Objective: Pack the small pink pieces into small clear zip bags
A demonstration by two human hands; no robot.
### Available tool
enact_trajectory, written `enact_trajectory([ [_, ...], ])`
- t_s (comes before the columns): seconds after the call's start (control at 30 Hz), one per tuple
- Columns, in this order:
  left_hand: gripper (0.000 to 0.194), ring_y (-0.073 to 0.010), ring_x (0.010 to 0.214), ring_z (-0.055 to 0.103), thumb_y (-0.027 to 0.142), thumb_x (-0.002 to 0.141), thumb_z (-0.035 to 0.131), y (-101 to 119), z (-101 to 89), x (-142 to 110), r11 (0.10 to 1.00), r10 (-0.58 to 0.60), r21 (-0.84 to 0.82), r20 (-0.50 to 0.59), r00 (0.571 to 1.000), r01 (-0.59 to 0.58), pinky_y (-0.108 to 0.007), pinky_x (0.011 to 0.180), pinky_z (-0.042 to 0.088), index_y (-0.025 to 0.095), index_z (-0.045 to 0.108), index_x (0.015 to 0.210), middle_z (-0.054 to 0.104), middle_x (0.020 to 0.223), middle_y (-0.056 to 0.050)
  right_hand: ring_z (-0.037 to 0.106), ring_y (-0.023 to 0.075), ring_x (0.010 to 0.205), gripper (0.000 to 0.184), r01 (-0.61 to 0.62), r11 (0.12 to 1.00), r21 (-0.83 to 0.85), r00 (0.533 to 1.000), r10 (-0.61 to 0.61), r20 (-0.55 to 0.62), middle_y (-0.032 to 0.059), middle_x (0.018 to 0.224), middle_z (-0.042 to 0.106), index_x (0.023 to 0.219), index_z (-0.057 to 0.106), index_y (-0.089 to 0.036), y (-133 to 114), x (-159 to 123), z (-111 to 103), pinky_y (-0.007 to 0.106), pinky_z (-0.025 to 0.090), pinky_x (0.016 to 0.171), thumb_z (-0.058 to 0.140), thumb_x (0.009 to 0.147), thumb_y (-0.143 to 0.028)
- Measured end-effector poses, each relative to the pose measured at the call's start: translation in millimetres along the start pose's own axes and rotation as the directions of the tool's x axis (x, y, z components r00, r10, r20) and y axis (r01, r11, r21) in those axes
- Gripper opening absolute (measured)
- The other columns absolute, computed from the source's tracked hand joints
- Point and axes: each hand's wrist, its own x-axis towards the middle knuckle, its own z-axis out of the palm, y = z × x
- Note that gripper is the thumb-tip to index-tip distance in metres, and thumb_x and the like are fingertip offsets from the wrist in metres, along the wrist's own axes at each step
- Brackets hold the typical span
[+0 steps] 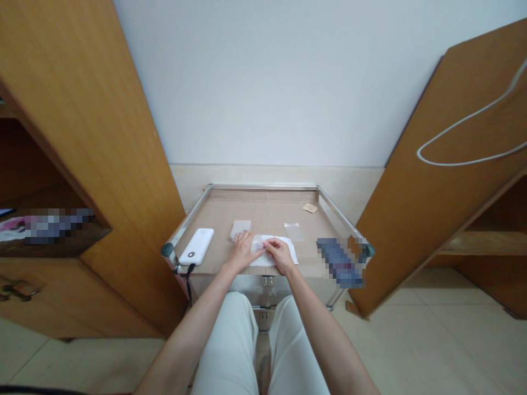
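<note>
Two bare hands meet over a white paper sheet (pixel 284 253) on a cardboard-topped cart with a metal frame (pixel 263 187). Between them, at the sheet's near-left part, lies a small translucent item (pixel 258 243), possibly a plastic sleeve with something pinkish in it, though it is too small to make out. The left hand (pixel 242 252) has its fingers angled in toward that item, close together rather than spread. The right hand (pixel 280 255) curls its fingers inward, the tips drawn together at the item's right side. It may be a pinch, but the hands partly cover the item, so I cannot tell which fingers grip it. Just beyond the left hand sits a folded white tissue (pixel 240 229), and beyond the right hand lies a clear plastic bag (pixel 293 231). Further back is a small brown paper card (pixel 309 208). To the left, a white power bank (pixel 196 246) rests near the cart's edge, with a black cable (pixel 188 281) hanging over it. A pixelated object (pixel 340 263) at the right edge cannot be identified, and a second blurred patch (pixel 57 225) hides something on a wooden cabinet shelf.
</note>
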Motion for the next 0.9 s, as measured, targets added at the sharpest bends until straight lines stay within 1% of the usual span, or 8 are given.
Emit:
enact_trajectory([
  [0.1,0.048,-0.0222,0.097,0.044,0.044,0.066,0.053,0.5,-0.3,-3.1,1.000,0.004,0.023,0.005,1.000,-0.004,-0.038,0.084,0.030,0.017,0.044,0.104,0.053,0.099,-0.007,0.034,0.0060,0.044,0.018,-0.006,1.000,0.015,1.000,0.006,-0.002,-0.0027,0.053,0.050,0.064,0.060,-0.016,0.9,1.1,-0.3,0.021,0.024,0.044,0.060,0.062,-0.034],
  [0.23,0.048,-0.0232,0.102,0.042,0.043,0.068,0.051,-0.9,0.7,-8.8,0.999,0.018,0.049,-0.002,1.000,-0.018,-0.040,0.087,0.026,0.018,0.042,0.108,0.052,0.104,-0.008,0.036,0.0055,0.045,0.020,-0.035,0.995,0.091,0.999,0.038,-0.034,-0.0014,0.061,0.053,0.071,0.062,-0.016,1.6,2.8,-0.3,0.021,0.026,0.045,0.059,0.062,-0.034],
  [0.43,0.046,-0.0217,0.104,0.042,0.043,0.075,0.040,-4.8,6.6,-17.5,0.999,0.019,0.038,0.001,1.000,-0.019,-0.038,0.086,0.029,0.016,0.038,0.112,0.050,0.110,-0.010,0.036,0.0051,0.044,0.021,-0.076,0.984,0.160,0.995,0.085,-0.051,-0.0028,0.056,0.050,0.069,0.060,-0.015,-1.3,3.1,1.1,0.021,0.025,0.044,0.062,0.059,-0.034],
  [0.6,0.043,-0.0200,0.105,0.042,0.041,0.078,0.036,-8.5,17.5,-22.3,0.999,-0.044,-0.015,-0.008,0.999,0.044,-0.036,0.086,0.032,0.016,0.035,0.113,0.048,0.111,-0.010,0.036,0.0053,0.044,0.023,-0.076,0.987,0.145,0.994,0.085,-0.061,-0.0030,0.054,0.049,0.070,0.059,-0.015,-2.5,2.4,1.5,0.020,0.025,0.043,0.061,0.059,-0.036],
  [0.7,0.044,-0.0205,0.106,0.042,0.041,0.078,0.035,-10.3,22.2,-24.1,0.997,-0.062,-0.059,-0.052,0.997,0.059,-0.037,0.087,0.033,0.015,0.032,0.114,0.047,0.111,-0.012,0.036,0.0056,0.044,0.024,-0.074,0.990,0.117,0.995,0.082,-0.064,-0.0031,0.053,0.049,0.070,0.058,-0.015,-2.2,2.0,1.5,0.020,0.026,0.043,0.060,0.059,-0.037],
  [0.8,0.047,-0.0215,0.107,0.042,0.041,0.078,0.036,-10.4,24.1,-26.4,0.993,-0.075,-0.098,-0.127,0.989,0.063,-0.037,0.087,0.035,0.013,0.030,0.115,0.047,0.112,-0.015,0.036,0.0057,0.042,0.025,-0.076,0.993,0.093,0.994,0.082,-0.072,-0.0031,0.053,0.049,0.069,0.058,-0.015,-2.1,1.7,2.4,0.020,0.026,0.043,0.060,0.059,-0.037],
  [0.9,0.050,-0.0228,0.109,0.041,0.042,0.078,0.036,-9.4,24.0,-28.6,0.990,-0.103,-0.110,-0.183,0.978,0.084,-0.037,0.086,0.037,0.012,0.027,0.117,0.046,0.113,-0.017,0.036,0.0058,0.041,0.026,-0.076,0.993,0.095,0.990,0.086,-0.112,-0.0036,0.050,0.048,0.069,0.057,-0.015,-2.9,2.5,4.9,0.021,0.026,0.042,0.059,0.059,-0.038],
])
